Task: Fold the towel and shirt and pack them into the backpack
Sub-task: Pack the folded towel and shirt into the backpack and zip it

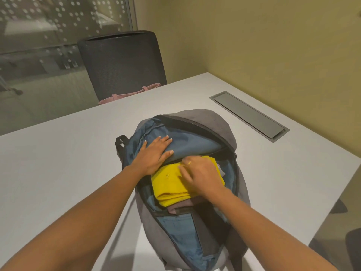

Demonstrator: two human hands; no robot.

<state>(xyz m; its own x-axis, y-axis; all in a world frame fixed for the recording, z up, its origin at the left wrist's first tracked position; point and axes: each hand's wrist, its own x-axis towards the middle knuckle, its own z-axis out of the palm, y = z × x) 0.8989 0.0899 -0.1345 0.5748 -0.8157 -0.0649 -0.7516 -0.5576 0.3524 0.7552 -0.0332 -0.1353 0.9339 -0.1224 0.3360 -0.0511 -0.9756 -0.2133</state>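
**Seating the towel in the bag**

The right hand (pixel 201 174) lies curled on the folded yellow towel (pixel 172 184), fingers bent over its far edge; whether they pinch the cloth I cannot tell. The left hand (pixel 156 153) is spread flat, holding nothing, pinning back the blue inner flap. The towel sits in the open backpack (pixel 220 122) on a darker folded garment, probably the shirt (pixel 181 207). Best to press evenly and tuck corners flat, keeping cloth clear of the zip.
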